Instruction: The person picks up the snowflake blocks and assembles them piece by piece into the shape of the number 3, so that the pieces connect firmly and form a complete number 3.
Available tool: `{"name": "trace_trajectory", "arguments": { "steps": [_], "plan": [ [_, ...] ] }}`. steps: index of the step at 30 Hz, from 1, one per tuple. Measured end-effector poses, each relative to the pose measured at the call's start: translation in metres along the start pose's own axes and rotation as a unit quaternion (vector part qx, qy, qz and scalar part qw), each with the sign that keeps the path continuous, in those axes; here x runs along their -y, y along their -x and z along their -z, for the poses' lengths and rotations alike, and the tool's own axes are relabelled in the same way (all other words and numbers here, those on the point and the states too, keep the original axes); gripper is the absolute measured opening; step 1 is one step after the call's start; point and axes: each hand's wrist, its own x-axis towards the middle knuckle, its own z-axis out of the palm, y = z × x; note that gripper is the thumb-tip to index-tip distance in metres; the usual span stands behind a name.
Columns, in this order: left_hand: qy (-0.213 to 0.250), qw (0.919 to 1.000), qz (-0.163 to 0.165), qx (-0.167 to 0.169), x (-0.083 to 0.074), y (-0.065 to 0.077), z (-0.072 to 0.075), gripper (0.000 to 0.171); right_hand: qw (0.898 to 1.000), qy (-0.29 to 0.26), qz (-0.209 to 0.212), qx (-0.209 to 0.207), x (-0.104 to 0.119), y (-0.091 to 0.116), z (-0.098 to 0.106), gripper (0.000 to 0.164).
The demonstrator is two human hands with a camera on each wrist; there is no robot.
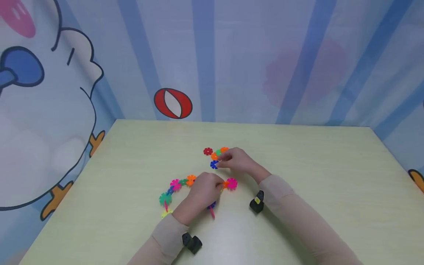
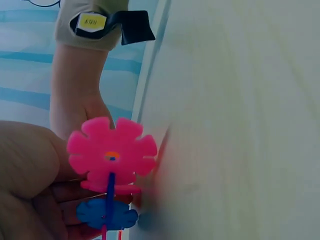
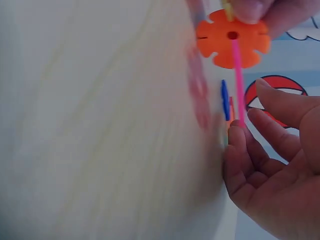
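Note:
My left hand (image 1: 204,188) grips a chain of flower-shaped plastic snap discs near its right end. Just past the fingertips, an orange disc (image 3: 220,47) joins a bright pink disc (image 1: 232,184) at the tip. The rest of the chain curves left through a green disc (image 1: 165,199), and my hand hides part of it. In the left wrist view, a pink disc (image 2: 95,145) and a blue disc (image 2: 87,214) hang beside the palm. My right hand (image 1: 239,161) hovers by a loose blue disc (image 1: 213,164), thumb and index finger apart, nothing between them.
Behind the right hand lie more loose discs: a dark red one (image 1: 208,151), a green one (image 1: 218,152) and orange ones (image 1: 224,149). They rest on a pale table (image 1: 314,165) whose back edge meets a printed blue-striped backdrop (image 1: 238,66).

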Motion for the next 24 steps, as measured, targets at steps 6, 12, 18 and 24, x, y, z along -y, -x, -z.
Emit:
{"name": "trace_trajectory", "arguments": {
  "steps": [6,12,18,24],
  "plan": [
    [-0.018,0.9998,0.003,0.007,-0.003,-0.008,0.001,0.014,0.999,0.028,-0.016,-0.035,0.001,-0.013,-0.007,0.027],
    [-0.039,0.9991,-0.003,0.012,-0.008,-0.012,0.002,0.022,0.998,0.053,-0.027,-0.029,0.005,-0.019,-0.012,0.029],
    [-0.063,0.9971,0.023,0.035,-0.018,-0.015,0.002,0.017,0.997,0.063,-0.034,-0.012,0.004,-0.018,-0.007,0.023],
    [-0.077,0.9935,0.056,0.061,-0.023,-0.019,0.005,0.011,0.999,0.038,-0.03,-0.002,-0.005,-0.012,0.003,0.023]
  ]
}}
